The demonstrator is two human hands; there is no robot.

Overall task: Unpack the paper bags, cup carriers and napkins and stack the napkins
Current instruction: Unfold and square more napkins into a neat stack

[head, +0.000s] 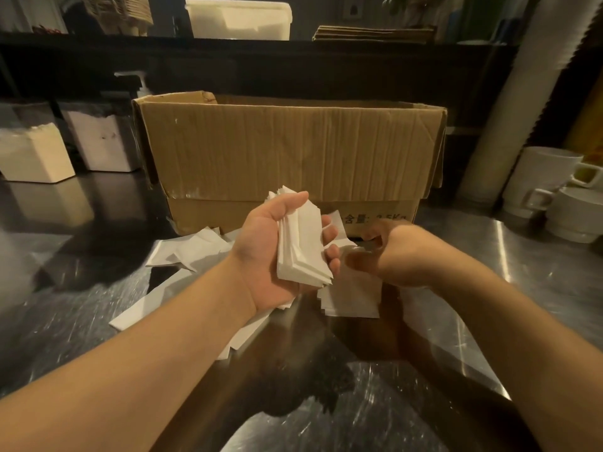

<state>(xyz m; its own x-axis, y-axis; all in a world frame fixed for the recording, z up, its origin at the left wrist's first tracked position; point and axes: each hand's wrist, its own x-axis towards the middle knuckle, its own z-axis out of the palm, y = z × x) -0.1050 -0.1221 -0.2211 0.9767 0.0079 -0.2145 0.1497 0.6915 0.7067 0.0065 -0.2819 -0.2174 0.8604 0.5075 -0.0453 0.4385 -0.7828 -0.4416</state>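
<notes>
Napkins (303, 246) bundled in left hand (274, 252), fingers (329, 236) curled round

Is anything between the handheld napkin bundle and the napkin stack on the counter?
Nothing visible: the left hand grips the white paper napkin bundle directly above the small white napkin stack on the steel counter.
</notes>
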